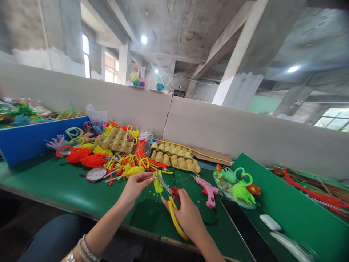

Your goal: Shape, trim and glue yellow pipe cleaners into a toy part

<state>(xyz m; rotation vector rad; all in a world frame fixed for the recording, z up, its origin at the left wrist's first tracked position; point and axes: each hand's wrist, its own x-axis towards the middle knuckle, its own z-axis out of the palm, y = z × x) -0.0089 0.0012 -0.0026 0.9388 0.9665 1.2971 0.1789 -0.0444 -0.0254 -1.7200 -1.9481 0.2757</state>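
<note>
Cutting is the step in hand, head view only. My left hand (136, 185) pinches the top of a short yellow chenille piece (157, 185) between thumb and fingertips, so the piece hangs just above the green bench (54, 182), near its front edge. My right hand (188, 214) is clenched through the loops of the yellow-handled scissors (170, 203); the blades are parted and angled up toward the top of the piece, touching or almost touching it, I cannot tell which.

Notes on doing this well, as judgement: keep the piece taut and hanging straight, keep the left fingertips clear above the blade line, close the blades squarely across the stem, not at a slant, so the wire core shears cleanly. Yellow fluff already lies on the bench under the piece.

Surroundings: a pink glue gun (208, 191) lies just right of the scissors, its cord running toward me. A pile of coloured chenille stems (128, 160) and egg trays (174, 157) sit farther back. A dark phone (237, 222) lies face up to the right, beside a finished green figure (241, 191).

Writing: none readable. No brand shows on the glue gun or scissors; the phone screen is blank.
</note>
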